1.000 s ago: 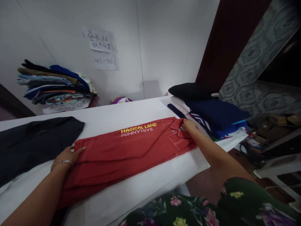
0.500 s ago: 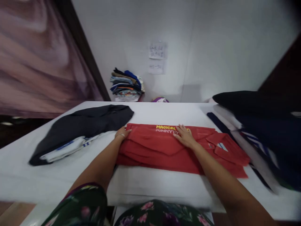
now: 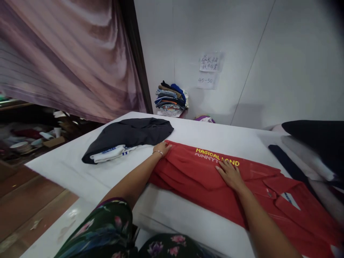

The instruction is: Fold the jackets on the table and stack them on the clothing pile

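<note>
A red collared shirt (image 3: 199, 179) lies folded lengthwise on the white table, its collar to the right and yellow lettering along its far edge. At the shirt's far left corner is my left hand (image 3: 161, 147), wearing a bracelet, its fingers closed at the fabric edge. My right hand (image 3: 229, 175) rests flat on the shirt with fingers spread, partly covering the lettering. Left of the shirt, a dark grey garment (image 3: 129, 132) lies with a white piece with blue stripes (image 3: 110, 154) at its near side.
The white table (image 3: 67, 168) has its left edge above a brown floor. Dark and pale garments (image 3: 317, 154) are heaped at the right. A stack of folded clothes (image 3: 170, 98) stands beyond the far edge, near paper notes (image 3: 209, 63) on the wall. A pink curtain (image 3: 80, 53) hangs left.
The view has turned left and tilted, so the table and shirt appear slanted and farther right. Both hands stay on the red shirt, in about the same places on it.
</note>
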`<state>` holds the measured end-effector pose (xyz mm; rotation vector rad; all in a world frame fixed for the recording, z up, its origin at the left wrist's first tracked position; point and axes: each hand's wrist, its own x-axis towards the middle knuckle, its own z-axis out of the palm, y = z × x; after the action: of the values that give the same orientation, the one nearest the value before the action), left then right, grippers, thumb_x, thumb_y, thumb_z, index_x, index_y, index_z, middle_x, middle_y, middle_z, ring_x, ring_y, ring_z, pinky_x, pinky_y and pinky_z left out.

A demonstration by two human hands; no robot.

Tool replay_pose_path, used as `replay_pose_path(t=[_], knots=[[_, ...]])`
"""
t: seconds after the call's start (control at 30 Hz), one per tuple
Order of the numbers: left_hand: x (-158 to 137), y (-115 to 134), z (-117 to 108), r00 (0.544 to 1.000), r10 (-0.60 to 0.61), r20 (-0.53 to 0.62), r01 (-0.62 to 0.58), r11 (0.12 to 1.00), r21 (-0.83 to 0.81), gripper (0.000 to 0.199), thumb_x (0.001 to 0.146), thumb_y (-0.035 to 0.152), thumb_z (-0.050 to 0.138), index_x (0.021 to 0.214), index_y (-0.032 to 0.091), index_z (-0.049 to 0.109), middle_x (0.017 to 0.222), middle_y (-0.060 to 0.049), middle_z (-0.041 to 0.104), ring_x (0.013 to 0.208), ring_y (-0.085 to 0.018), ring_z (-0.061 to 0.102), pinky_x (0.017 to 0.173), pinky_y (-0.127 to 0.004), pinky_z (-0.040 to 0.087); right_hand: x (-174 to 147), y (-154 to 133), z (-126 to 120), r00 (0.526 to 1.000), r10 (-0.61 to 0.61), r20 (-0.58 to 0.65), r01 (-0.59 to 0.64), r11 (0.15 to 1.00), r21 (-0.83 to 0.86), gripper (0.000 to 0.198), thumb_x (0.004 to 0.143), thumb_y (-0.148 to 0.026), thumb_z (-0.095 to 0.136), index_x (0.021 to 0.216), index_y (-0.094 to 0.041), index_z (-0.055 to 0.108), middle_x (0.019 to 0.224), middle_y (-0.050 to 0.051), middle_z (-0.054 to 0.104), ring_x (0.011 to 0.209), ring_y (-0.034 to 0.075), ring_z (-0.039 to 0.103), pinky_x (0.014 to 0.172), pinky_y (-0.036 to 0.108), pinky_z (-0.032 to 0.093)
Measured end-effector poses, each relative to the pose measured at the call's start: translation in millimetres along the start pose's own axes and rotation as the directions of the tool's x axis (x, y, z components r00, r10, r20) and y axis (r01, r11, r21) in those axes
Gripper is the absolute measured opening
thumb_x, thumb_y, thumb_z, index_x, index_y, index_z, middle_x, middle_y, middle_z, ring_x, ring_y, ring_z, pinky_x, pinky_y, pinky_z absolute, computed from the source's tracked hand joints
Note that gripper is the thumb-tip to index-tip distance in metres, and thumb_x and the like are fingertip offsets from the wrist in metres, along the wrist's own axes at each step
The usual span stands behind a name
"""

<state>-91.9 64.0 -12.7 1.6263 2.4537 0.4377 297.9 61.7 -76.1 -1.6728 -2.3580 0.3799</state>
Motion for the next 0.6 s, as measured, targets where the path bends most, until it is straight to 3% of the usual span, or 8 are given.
replay_pose_path(t=[0.1,0.23,0.43,0.6], knots=[[1.3,9.0,3.2,0.999,-0.011,0.035,0.01,1.0,0.024,0.039,0.074,0.053,0.06,0.091,0.018,0.064,0.106,-0.012,0.068,0.1,-0.027,0.06,0.082,-0.033,0.042,-3.2,-1.9,-3.7,0.999,-0.01,-0.037,0.01,1.0,0.018,0.057,0.091,-0.056,0.027,0.135,-0.024,0.047,0.147,0.007,0.037,0.139,0.025,0.024,0.111,0.05,0.017],[7.3,11.5,4.3,0.999,-0.023,0.032,0.023,1.0,-0.002,0.03,0.078,0.046,0.057,0.093,0.02,0.061,0.101,-0.008,0.068,0.092,-0.021,0.062,0.075,-0.028,0.043,-9.0,-7.2,-8.9,0.979,-0.115,-0.166,0.112,0.993,-0.022,0.056,0.091,-0.056,0.029,0.137,-0.027,0.043,0.149,0.005,0.033,0.141,0.024,0.019,0.113,0.049,0.011],[7.7,4.0,13.4,0.998,-0.066,0.019,0.066,0.998,-0.021,0.027,0.084,0.043,0.051,0.093,0.019,0.06,0.098,-0.009,0.068,0.09,-0.021,0.061,0.073,-0.029,0.042,-10.6,-13.5,-5.5,0.99,-0.13,0.051,0.132,0.99,-0.042,0.061,0.091,-0.059,0.027,0.14,-0.025,0.039,0.15,0.008,0.031,0.139,0.024,0.023,0.11,0.048,0.017],[9.4,2.2,12.8,0.997,-0.074,0.025,0.075,0.996,-0.037,0.026,0.082,0.04,0.054,0.094,0.018,0.062,0.104,-0.01,0.068,0.096,-0.023,0.061,0.079,-0.029,0.043,-11.4,-15.6,-8.9,0.991,-0.117,0.066,0.12,0.992,-0.046,0.061,0.091,-0.058,0.027,0.141,-0.024,0.038,0.151,0.008,0.029,0.14,0.023,0.022,0.111,0.047,0.016]])
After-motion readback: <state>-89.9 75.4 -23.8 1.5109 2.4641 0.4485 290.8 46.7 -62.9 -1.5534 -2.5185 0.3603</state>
